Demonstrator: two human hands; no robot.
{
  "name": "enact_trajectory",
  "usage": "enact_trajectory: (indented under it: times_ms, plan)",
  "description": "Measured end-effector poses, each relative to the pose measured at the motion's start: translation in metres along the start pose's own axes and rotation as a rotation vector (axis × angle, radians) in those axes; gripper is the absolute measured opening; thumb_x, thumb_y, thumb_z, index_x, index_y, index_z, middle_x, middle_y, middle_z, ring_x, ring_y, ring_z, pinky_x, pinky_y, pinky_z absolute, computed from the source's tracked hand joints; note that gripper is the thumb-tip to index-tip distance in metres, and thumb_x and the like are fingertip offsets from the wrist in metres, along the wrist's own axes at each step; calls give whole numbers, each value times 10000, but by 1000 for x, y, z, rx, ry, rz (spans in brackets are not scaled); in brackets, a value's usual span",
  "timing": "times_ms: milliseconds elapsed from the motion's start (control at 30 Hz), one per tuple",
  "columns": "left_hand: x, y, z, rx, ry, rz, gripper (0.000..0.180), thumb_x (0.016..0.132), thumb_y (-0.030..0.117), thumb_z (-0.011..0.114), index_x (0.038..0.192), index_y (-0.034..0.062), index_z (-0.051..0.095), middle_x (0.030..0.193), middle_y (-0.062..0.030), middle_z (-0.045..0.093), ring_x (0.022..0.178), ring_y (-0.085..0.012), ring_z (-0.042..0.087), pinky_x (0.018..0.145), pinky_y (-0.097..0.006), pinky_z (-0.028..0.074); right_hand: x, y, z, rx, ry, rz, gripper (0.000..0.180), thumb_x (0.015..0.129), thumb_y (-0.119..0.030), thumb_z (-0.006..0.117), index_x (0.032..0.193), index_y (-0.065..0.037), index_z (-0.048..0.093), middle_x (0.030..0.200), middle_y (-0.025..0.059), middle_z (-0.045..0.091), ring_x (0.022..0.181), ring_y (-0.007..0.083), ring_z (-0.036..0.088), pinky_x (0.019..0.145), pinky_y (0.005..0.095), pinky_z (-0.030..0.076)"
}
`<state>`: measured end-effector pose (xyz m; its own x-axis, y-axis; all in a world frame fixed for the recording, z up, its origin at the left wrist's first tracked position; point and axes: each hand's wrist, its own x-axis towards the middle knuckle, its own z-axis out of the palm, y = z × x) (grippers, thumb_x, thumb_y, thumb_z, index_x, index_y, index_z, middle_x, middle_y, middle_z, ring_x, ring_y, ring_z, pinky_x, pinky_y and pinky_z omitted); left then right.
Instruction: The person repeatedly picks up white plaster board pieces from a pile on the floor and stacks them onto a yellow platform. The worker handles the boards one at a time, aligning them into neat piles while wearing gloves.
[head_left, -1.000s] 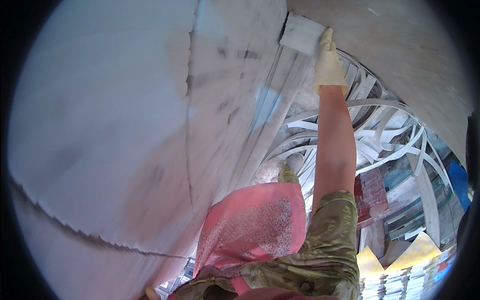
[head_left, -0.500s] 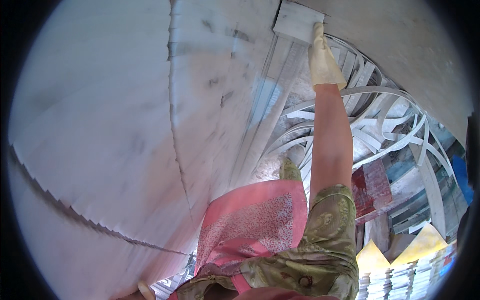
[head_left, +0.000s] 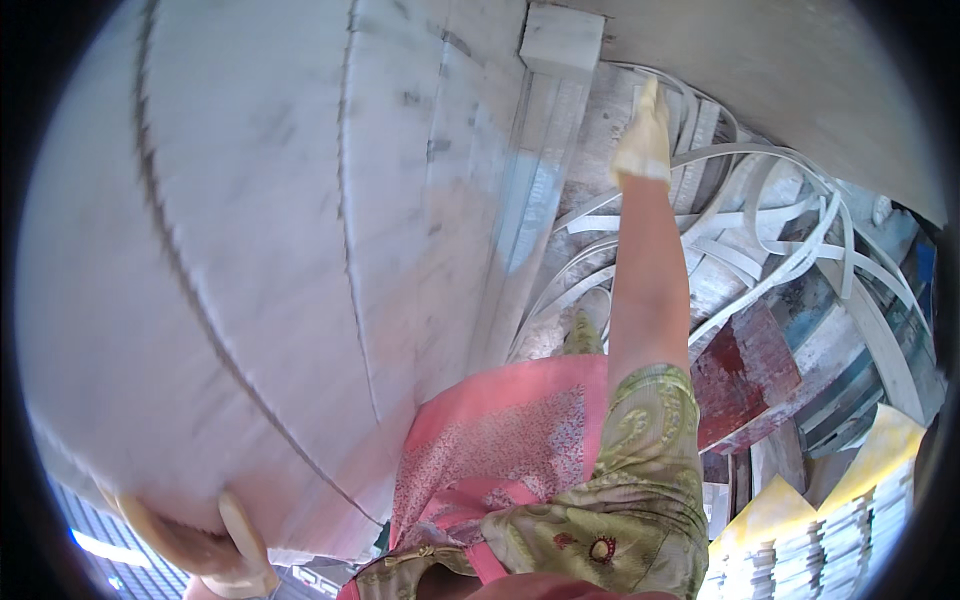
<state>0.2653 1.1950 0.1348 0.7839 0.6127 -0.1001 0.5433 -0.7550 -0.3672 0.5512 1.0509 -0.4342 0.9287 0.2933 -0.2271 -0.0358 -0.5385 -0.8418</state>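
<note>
My left hand (head_left: 200, 550), in a cream glove, is at the lower left, its fingers and thumb closed over the edge of a broad pale sheet (head_left: 250, 200) that fills the left side. Dark, jagged lines run along that surface. My right hand (head_left: 645, 135), also in a cream glove, reaches far forward with its fingers stretched out. It appears to hold nothing. Just left of it, a white block (head_left: 562, 40) sits at the end of a long pale ledge (head_left: 530, 200). The right fingertips are apart from the block.
Loose curled white strips (head_left: 760, 240) lie in a tangle right of my forearm. Beyond them stand a red-stained board (head_left: 745, 365) and a stack with yellow top pieces (head_left: 780, 505). A smooth grey-beige surface (head_left: 800, 80) curves across the upper right. A pink apron (head_left: 510, 410) covers my front.
My right hand has come off the white block and drawn back slightly. My left hand has come further into view at the sheet's edge. The sheet's jagged lines have shifted.
</note>
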Motion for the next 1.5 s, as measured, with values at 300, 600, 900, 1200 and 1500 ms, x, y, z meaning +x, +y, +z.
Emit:
enact_trajectory:
  times_ms: [300,600,900,1200,1500]
  plan:
    - [43,6,37,-336,222,364,699,926,162,675,1548,69,370,1582,-161,398,1485,-318,350,1216,-432,305,-318,214,-168,-835,-803,7,404,933,-161,556,1321,-46,551,1301,283,581,1188,395,584,973,449,484]
    - [-20,44,6,350,1229,1047,486,780,166,701,1230,-10,652,1301,-182,644,1299,-300,562,1130,-396,424,-561,208,-266,-40,-425,732,471,1045,-370,496,1238,56,553,902,187,745,799,273,716,738,381,539]
    - [-233,-28,33,66,733,930,487,753,187,701,1197,-7,663,1227,-169,657,1231,-286,587,1056,-398,442,-893,169,-324,54,-254,774,478,1018,-399,521,1273,-4,608,1008,132,744,888,223,703,743,408,536]
    - [-287,-88,98,-35,538,780,489,726,209,700,1165,-4,674,1153,-155,669,1162,-273,611,982,-399,459,-814,21,-442,-79,97,199,409,957,-452,622,1080,-63,649,907,113,717,771,179,646,712,349,535]
    - [-264,-109,135,52,518,743,491,699,230,700,1132,-1,685,1078,-142,682,1094,-259,636,908,-400,477,-945,-138,-514,-216,539,-184,517,1057,-421,512,1338,1,615,857,62,736,781,117,654,791,271,506]
